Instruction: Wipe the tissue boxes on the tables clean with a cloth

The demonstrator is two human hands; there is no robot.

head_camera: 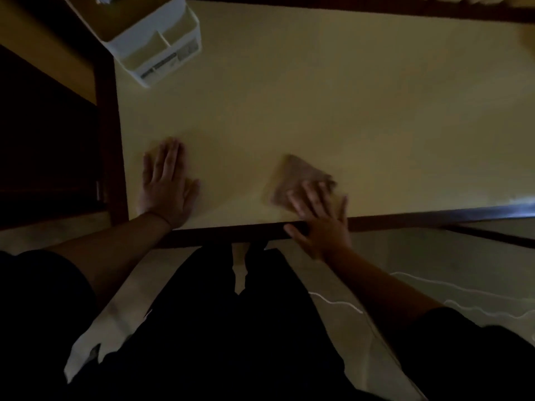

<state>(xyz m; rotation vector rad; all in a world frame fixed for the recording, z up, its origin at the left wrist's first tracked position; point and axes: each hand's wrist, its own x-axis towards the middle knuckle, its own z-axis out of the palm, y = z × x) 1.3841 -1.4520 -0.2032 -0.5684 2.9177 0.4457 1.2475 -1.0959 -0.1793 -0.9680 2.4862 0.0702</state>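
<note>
The tissue box (150, 39) sits at the surface's (318, 111) far left corner, nearer the flat, straight-fingered left hand (168, 183) than the right hand (318, 215), whose spread fingers (304, 198) rest on the cloth (298, 175) by the near edge.

A dim eatery, seemingly: a cream dining table (318, 96) with dark trim carries a white tissue-box caddy (153, 44).

A pale yellow table (318, 111) with a dark wooden edge fills the upper frame. On it, at the upper left, stands a white tissue box (153, 44). Near the lower edge, my left hand (166, 186) lies flat; my right hand (318, 215) presses a brownish cloth (298, 178).
</note>
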